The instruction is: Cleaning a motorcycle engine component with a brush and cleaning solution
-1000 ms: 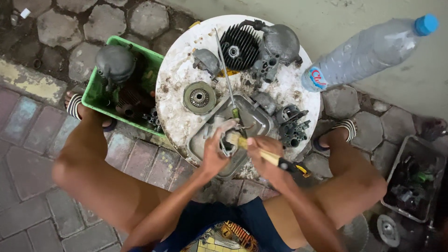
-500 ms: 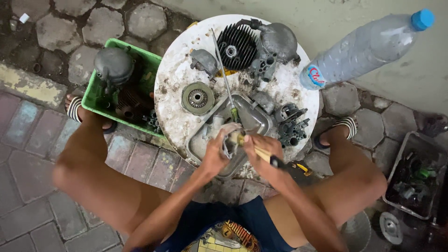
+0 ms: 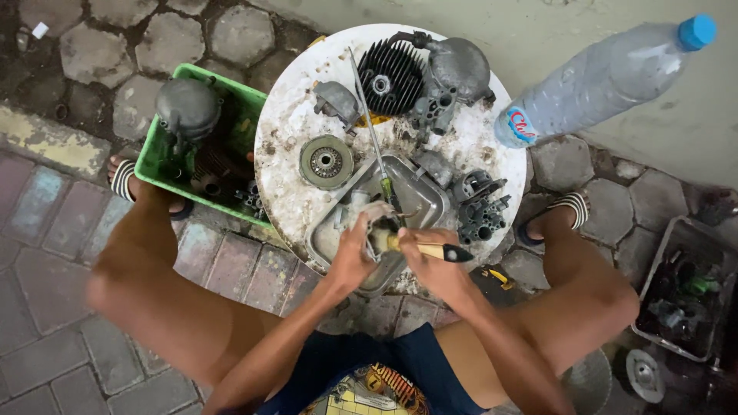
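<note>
Head view, looking straight down on my work. My left hand (image 3: 355, 257) is clenched around a small grey part (image 3: 377, 223), holding it over the metal tray (image 3: 419, 201) at the lower centre of the round table (image 3: 284, 146). My right hand (image 3: 430, 265) grips a brush (image 3: 427, 250) by its pale handle with black end; the bristle end meets the part, though the contact itself is hidden by my fingers.

Step in hand, as I judge it: brushing grime off the part over the tray. Next move calls for turning the part in my left fingers so an unbrushed face meets the bristles, keeping it above the tray so drips land there.

Around: screwdriver (image 3: 373, 131) lies from tray toward upper centre; round clutch disc (image 3: 327, 161) left of tray; finned cylinder head (image 3: 390, 77) at table top. Green crate (image 3: 165, 165) of dark parts at left, touching table edge. Plastic bottle (image 3: 607, 77) leans at upper right.
</note>
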